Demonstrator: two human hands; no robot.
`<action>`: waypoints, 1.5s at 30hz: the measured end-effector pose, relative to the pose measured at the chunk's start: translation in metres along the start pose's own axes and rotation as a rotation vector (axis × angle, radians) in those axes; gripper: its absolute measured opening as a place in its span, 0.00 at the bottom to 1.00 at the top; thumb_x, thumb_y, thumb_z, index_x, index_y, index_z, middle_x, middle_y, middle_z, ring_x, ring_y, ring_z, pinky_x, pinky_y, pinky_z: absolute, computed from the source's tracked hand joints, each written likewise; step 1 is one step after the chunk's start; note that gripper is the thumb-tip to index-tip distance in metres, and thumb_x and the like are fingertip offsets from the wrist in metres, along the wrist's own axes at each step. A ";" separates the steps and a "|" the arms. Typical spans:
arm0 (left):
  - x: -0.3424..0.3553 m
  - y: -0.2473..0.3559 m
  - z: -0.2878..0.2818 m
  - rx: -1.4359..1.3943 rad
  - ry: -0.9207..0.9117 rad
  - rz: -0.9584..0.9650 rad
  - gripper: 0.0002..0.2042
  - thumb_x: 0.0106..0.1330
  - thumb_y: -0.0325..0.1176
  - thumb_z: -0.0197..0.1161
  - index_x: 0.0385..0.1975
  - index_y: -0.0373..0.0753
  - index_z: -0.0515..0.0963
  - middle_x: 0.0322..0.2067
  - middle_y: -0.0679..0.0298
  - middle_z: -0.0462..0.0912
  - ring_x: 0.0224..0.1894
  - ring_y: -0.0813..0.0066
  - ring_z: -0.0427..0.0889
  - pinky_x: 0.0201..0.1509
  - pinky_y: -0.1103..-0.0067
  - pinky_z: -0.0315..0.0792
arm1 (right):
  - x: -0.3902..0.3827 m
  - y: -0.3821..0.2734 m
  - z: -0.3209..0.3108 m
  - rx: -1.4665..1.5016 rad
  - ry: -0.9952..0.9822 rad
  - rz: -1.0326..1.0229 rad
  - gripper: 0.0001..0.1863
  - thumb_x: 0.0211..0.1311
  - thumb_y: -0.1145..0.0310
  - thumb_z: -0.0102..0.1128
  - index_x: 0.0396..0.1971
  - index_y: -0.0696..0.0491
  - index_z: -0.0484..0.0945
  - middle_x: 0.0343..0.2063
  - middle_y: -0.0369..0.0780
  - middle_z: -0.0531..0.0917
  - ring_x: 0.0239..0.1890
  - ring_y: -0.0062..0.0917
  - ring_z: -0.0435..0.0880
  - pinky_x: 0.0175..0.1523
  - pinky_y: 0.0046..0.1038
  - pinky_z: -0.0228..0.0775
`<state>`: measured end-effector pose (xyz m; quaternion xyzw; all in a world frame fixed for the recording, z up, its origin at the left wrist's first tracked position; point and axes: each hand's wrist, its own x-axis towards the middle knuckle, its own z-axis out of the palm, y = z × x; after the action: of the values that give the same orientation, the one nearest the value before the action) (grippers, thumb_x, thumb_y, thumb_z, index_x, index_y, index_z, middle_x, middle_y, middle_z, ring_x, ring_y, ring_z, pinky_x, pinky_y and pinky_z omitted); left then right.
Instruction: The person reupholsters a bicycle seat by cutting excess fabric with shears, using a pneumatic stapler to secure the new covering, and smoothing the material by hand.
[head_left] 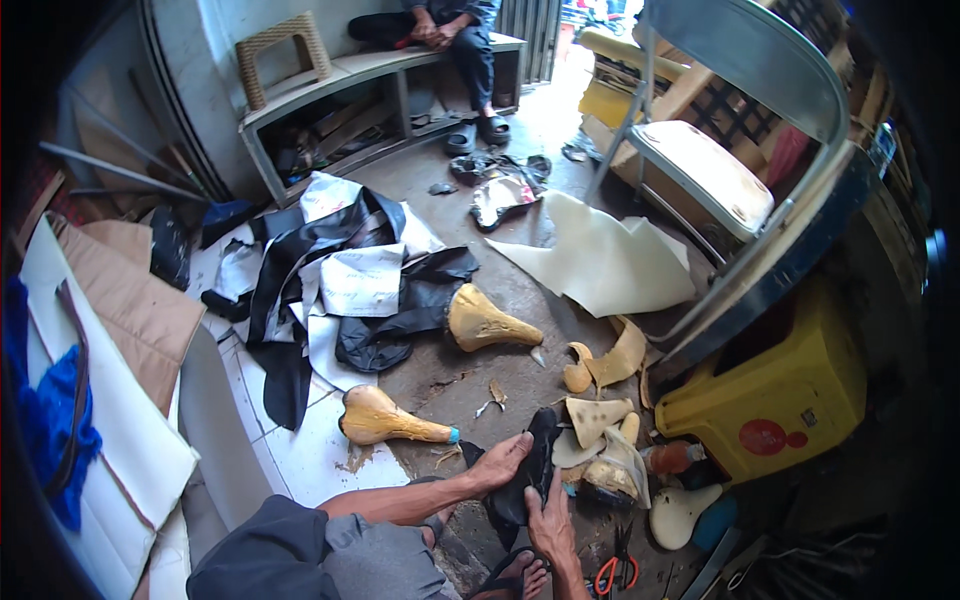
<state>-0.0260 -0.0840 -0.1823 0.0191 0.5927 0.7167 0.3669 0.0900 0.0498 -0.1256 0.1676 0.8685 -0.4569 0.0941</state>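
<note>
My left hand (500, 462) grips the upper left part of a black piece of material (536, 440), closed round it with the thumb on top. My right hand (548, 520) holds the same piece lower on its right side. Left of them lies a bare foam saddle (385, 418) with a blue patch at its tip, and another foam saddle (485, 318) lies farther up. Beside the black piece are cream foam offcuts (595, 418) and a dirty pale saddle-shaped piece (615, 477). Orange-handled scissors (617, 568) lie below, right of my right hand.
A pile of black and white scraps (340, 280), leaning boards (110, 380), a foam sheet (610, 260), folding chair (710, 180), yellow stool (765, 390) and white saddle (680, 515) surround me. A seated person (465, 65) occupies the bench (370, 60) at the back.
</note>
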 end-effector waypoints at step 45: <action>-0.012 -0.057 -0.020 1.809 -0.515 0.913 0.14 0.65 0.39 0.56 0.46 0.46 0.83 0.67 0.58 0.67 0.71 0.57 0.63 0.74 0.49 0.53 | 0.109 0.063 -0.011 -0.352 0.391 -0.189 0.29 0.58 0.66 0.64 0.60 0.58 0.70 0.50 0.54 0.76 0.54 0.51 0.75 0.58 0.45 0.71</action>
<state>0.0017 -0.1058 -0.2325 0.6609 0.7483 0.0504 0.0252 0.0127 0.1148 -0.2021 0.1519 0.9480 -0.2646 -0.0905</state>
